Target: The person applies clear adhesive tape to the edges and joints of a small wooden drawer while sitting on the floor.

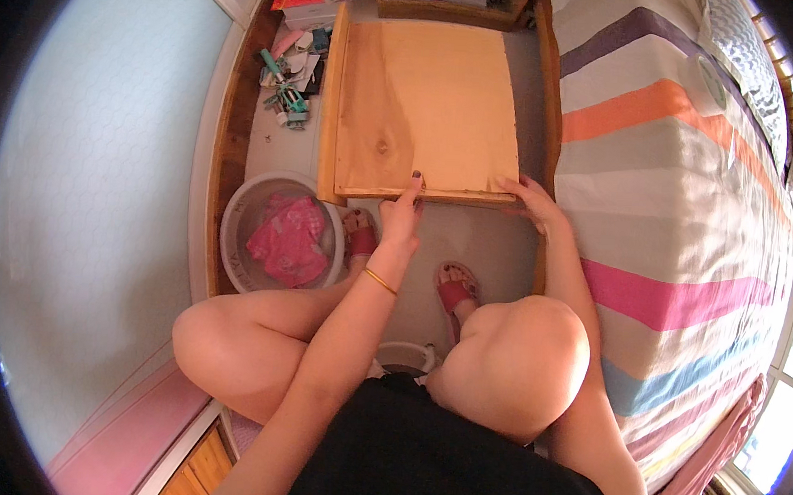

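From my end, I've got the wooden drawer (432, 104) in both hands, broad flat face up, taller board along its left side. It sits ahead of the feet, between the clutter and the striped bed (630, 216). Left hand (401, 213) pinches the near edge, thumb on top, other fingers mostly hidden below. Right hand (539, 204) holds the near right corner, also a narrow grip; can't tell how far its fingers wrap under.

Progress, my read: midway. Done: drawer is out in the floor space, apart from the wooden cabinet (456, 12) beyond it, and both holds look settled. Left: it isn't released or put up anywhere. Can't tell if its far end rests on the floor.

Untouched: teal-green item (283, 91) in the loose pile on the left, red and white boxes (309, 6) beyond it, pink cloth (288, 241) inside the pale basin (229, 228).
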`<state>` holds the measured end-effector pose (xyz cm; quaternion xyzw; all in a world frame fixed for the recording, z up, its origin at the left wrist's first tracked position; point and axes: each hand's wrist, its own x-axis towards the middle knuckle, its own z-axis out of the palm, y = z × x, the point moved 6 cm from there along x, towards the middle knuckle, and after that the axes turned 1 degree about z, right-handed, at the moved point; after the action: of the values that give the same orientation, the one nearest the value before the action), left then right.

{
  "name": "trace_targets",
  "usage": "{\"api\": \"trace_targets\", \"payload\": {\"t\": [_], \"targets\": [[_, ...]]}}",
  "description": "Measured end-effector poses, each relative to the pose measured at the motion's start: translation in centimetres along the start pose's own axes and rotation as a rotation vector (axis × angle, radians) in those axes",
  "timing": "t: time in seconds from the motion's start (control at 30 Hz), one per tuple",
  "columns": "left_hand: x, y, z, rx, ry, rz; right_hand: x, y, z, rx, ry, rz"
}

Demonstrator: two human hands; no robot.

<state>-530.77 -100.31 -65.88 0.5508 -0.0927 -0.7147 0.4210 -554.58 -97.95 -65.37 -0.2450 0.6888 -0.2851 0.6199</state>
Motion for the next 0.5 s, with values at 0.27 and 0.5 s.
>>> {"api": "trace_targets", "payload": {"t": [0.27,0.5], "targets": [[0.4,-0.4,-0.3,-0.005,0.027,-0.008,-0.4,-0.6,0.7,-0.064,-0.001,-0.05],[0.6,-0.5,-0.7,0.019,-0.022,-0.014,-0.2,-0.3,1.0,-0.055,-0.041,-0.083]]}}
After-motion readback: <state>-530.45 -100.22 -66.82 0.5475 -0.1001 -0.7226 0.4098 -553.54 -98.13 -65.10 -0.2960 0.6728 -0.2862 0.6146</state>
